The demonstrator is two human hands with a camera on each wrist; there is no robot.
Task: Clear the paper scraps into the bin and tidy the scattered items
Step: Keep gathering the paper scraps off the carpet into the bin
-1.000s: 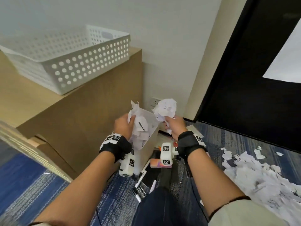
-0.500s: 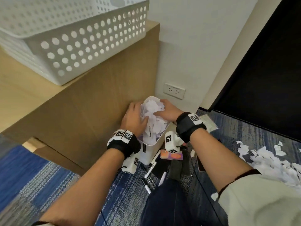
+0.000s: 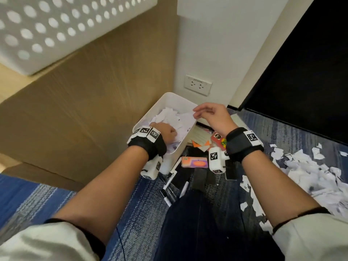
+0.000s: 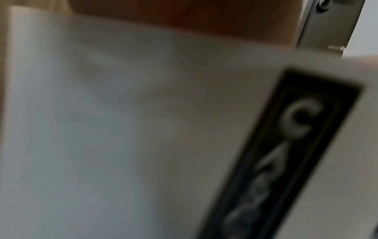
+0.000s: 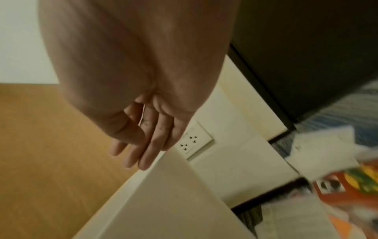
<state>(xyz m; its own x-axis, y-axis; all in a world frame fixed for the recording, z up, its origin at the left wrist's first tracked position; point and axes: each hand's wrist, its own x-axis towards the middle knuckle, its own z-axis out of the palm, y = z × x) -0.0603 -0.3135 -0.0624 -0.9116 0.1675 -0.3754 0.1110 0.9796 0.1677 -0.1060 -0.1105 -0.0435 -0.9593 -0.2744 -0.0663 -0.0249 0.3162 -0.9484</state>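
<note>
— Where's the left hand (image 3: 165, 131)?
— Down in the white bin (image 3: 170, 99), on the paper scraps (image 3: 177, 119); its fingers are buried, can't tell.
— The right hand (image 3: 212, 115)?
— Over the bin's right rim, fingers loose, empty. More scraps (image 3: 310, 172) lie far right.

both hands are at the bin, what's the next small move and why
Probably swing the right hand, open and empty above the bin, back to the scrap pile on the carpet for another handful. The left hand is down in the bin's paper.
</note>
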